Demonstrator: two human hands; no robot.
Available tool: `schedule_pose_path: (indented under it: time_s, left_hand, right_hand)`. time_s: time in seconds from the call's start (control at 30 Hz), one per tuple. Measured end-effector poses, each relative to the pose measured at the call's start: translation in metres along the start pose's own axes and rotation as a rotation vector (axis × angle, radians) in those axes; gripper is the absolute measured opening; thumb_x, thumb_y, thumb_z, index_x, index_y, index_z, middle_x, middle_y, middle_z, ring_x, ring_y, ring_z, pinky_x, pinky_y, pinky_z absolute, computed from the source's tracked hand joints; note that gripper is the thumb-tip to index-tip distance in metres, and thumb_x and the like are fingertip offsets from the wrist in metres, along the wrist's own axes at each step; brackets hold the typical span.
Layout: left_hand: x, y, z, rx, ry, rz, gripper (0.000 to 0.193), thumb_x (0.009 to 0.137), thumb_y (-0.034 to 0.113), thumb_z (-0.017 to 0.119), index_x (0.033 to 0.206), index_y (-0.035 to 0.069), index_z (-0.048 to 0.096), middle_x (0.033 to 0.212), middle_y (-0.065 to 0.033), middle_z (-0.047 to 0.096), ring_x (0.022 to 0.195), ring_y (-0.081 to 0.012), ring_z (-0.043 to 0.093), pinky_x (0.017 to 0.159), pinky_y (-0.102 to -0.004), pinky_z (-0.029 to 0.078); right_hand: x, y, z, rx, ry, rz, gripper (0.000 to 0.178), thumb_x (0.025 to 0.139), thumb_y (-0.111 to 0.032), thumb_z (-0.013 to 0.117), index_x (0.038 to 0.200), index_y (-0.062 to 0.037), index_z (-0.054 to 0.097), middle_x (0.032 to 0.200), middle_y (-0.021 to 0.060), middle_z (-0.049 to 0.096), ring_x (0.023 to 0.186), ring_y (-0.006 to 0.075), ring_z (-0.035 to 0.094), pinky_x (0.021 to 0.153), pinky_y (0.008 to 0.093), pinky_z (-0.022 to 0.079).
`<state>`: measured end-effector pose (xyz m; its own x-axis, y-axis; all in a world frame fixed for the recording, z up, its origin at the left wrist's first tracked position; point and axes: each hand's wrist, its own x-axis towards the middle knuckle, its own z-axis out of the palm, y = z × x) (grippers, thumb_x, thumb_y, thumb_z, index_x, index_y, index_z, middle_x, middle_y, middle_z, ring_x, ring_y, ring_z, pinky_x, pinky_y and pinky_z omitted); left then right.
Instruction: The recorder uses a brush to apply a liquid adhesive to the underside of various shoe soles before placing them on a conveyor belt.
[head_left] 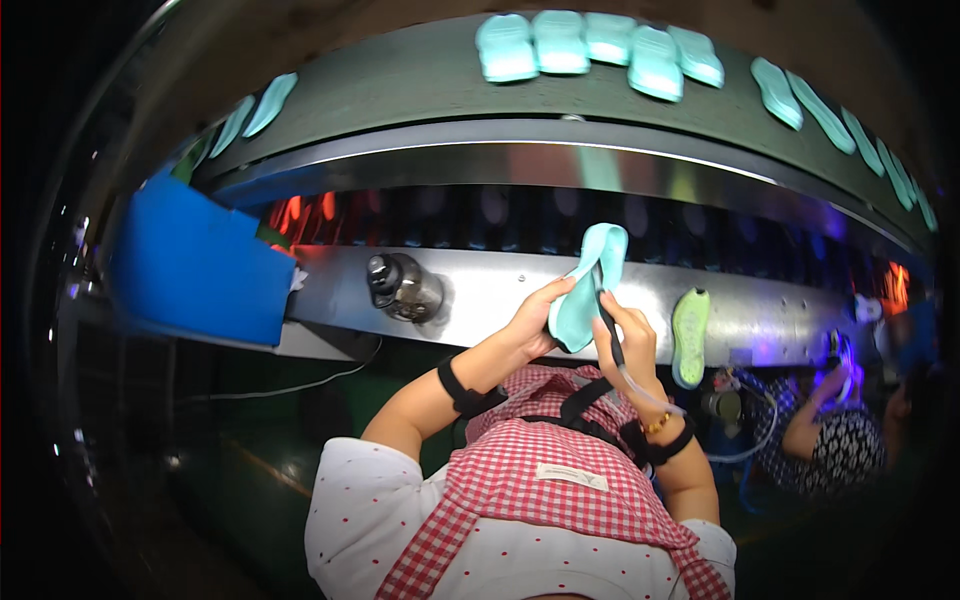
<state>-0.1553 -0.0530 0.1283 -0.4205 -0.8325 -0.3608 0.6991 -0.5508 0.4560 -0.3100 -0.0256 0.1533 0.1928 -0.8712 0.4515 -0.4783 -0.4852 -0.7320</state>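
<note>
A turquoise shoe sole (575, 318) is tilted up over the metal ledge, its inner side toward me. My left hand (534, 316) is closed around its left edge near the heel end. In my right hand (630, 338) is a slim dark-handled brush-like tool (614, 345) with a thin pale tube running from its lower end past my wrist. Its upper end lies against the middle of the sole; I cannot make out the bristles clearly. To the right on the ledge rests a yellow-green sole (690, 335), apart from both hands.
A dark see-through bottle (410, 288) stands left on the metal ledge (480, 285). Beyond a dark gap with red glow runs a conveyor belt (400, 80) carrying several turquoise soles (655, 65). A blue bin (205, 265) stands far left. Another person (835, 440) works at right.
</note>
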Motion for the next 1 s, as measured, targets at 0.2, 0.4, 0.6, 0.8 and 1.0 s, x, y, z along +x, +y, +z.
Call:
schedule_pose_path:
  time_s: [0.2, 0.4, 0.6, 0.8, 1.0]
  left_hand:
    - [-0.038, 0.036, 0.01, 0.227, -0.148, -0.005, 0.049, 0.086, 0.026, 0.048, 0.127, 0.0, 0.037, 0.118, -0.013, 0.051, 0.1, -0.0201, 0.056, 0.085, -0.0321, 0.046]
    - [-0.081, 0.155, 0.047, 0.129, -0.17, 0.427, 0.05, 0.09, 0.034, 0.032, 0.123, -0.003, 0.04, 0.112, -0.0208, 0.053, 0.097, -0.0361, 0.056, 0.085, -0.0529, 0.042]
    - [-0.053, 0.288, -0.007, -0.511, 0.078, 1.036, 0.058, 0.086, 0.04, 0.032, 0.134, 0.008, 0.022, 0.14, -0.0132, 0.02, 0.126, -0.0323, 0.028, 0.098, -0.0571, 0.025]
    - [0.052, 0.257, 0.056, 1.478, 0.359, 1.165, 0.064, 0.08, 0.038, 0.053, 0.131, 0.006, 0.031, 0.132, -0.0158, 0.035, 0.12, -0.0278, 0.037, 0.097, -0.0385, 0.032]
    - [0.061, 0.24, 0.079, 2.422, 0.538, 1.09, 0.04, 0.075, 0.028, 0.059, 0.107, 0.004, 0.054, 0.107, -0.0139, 0.055, 0.103, -0.0284, 0.05, 0.088, -0.0363, 0.041]
  right_hand:
    - [-0.002, -0.001, -0.058, 0.927, -0.322, 0.235, 0.041, 0.086, -0.022, 0.04, 0.094, 0.0129, 0.059, 0.093, 0.0221, 0.062, 0.076, 0.0212, 0.06, 0.073, 0.0289, 0.046]
    - [0.002, 0.017, -0.088, 1.142, 0.071, 0.248, 0.043, 0.089, -0.026, 0.036, 0.104, 0.0108, 0.053, 0.1, 0.0263, 0.058, 0.078, 0.0254, 0.061, 0.069, 0.0303, 0.049]
    - [0.003, 0.02, -0.065, 1.169, -0.04, 0.339, 0.034, 0.086, -0.018, 0.05, 0.109, 0.0079, 0.051, 0.111, 0.022, 0.054, 0.086, 0.0215, 0.059, 0.079, 0.0306, 0.047]
    - [0.003, 0.023, -0.055, 1.145, 0.074, 0.458, 0.027, 0.077, 0.0, 0.059, 0.103, 0.0029, 0.055, 0.107, 0.0166, 0.057, 0.085, 0.017, 0.059, 0.078, 0.0266, 0.047]
    - [-0.004, 0.034, -0.054, 1.178, 0.13, 0.48, 0.024, 0.075, 0.0, 0.061, 0.099, 0.0028, 0.056, 0.102, 0.0169, 0.059, 0.082, 0.0153, 0.058, 0.075, 0.0242, 0.046]
